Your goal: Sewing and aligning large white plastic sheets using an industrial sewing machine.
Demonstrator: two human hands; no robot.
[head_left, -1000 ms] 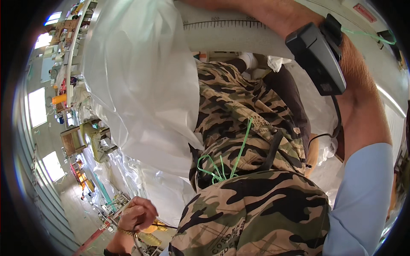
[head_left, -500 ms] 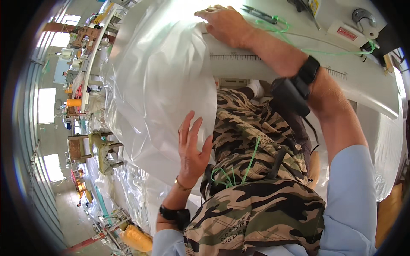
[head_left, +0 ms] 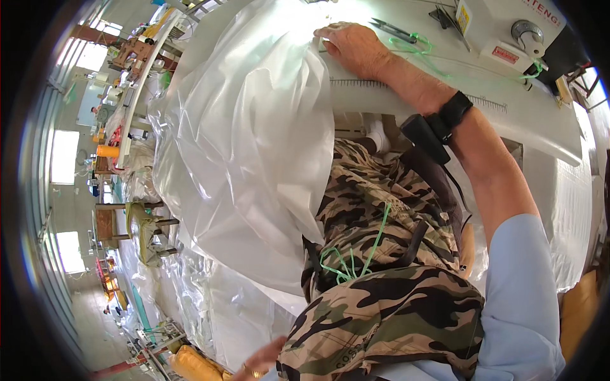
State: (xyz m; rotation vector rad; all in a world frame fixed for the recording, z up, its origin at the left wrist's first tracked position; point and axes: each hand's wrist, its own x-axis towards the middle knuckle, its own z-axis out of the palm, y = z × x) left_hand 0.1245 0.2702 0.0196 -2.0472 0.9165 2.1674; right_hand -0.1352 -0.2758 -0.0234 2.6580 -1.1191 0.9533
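A large translucent white plastic sheet [head_left: 254, 146] hangs in folds over the table's front edge and down beside my lap. At its upper right edge, close to the bright lamp glare, my right hand [head_left: 359, 51] has its fingers curled down and pinching the sheet. Low in the view, my left hand [head_left: 264, 357] is smeared by motion beside my camouflage apron [head_left: 387, 311], away from the sheet's upper edge. Its fingers cannot be made out. Dark thread snips [head_left: 394, 30] lie on the table just beyond my right hand.
A white sewing machine [head_left: 489, 38] with a handwheel [head_left: 526, 33] stands at the far right. Green thread [head_left: 419, 49] trails across the white table [head_left: 445, 73], which has ruler marks [head_left: 362, 82]. More plastic sheeting [head_left: 241, 311] lies at lower left, near a stool [head_left: 143, 232].
My left hand has left the sheet's lower right part and dropped toward the bottom edge. My right hand's fingers have curled in at the sheet's edge. The view has shifted slightly.
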